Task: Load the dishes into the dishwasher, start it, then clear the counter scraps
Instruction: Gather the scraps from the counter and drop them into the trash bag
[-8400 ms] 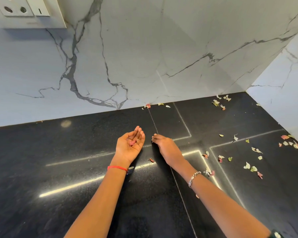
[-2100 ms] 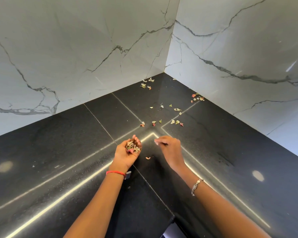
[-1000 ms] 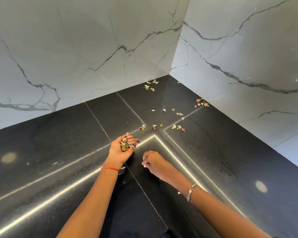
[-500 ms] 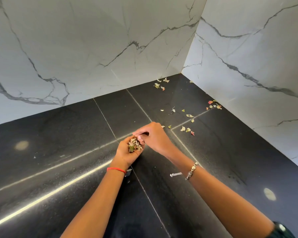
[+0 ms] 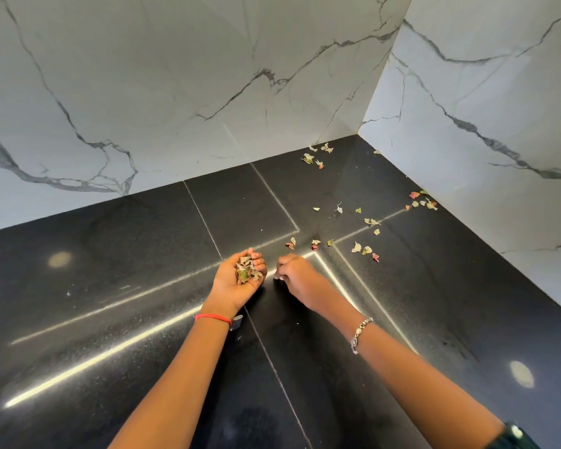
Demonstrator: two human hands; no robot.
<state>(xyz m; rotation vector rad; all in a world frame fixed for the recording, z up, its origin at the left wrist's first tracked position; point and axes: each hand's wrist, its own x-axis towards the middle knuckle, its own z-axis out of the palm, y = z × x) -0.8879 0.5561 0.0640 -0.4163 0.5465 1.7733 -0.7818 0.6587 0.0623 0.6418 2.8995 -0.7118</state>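
Note:
My left hand point(image 5: 237, 281) lies palm up on the black counter point(image 5: 110, 286), cupped around a small heap of collected scraps point(image 5: 247, 271), green, pale and pink bits. My right hand point(image 5: 297, 276) rests just to its right, knuckles up, fingertips curled down on the counter; whether it pinches a scrap is hidden. Loose scraps point(image 5: 363, 249) lie on the counter just beyond my right hand. More scraps sit in the far corner point(image 5: 314, 157) and along the right wall point(image 5: 423, 200).
White marble walls point(image 5: 208, 92) with grey veins close the counter at the back and on the right, meeting in a corner. Thin seams and bright light reflections cross the glossy counter. No dishes or dishwasher in view.
Over the past seconds the heap in my left palm has grown. Half a second ago my right hand was over the left palm; now it has moved right, down onto the counter.

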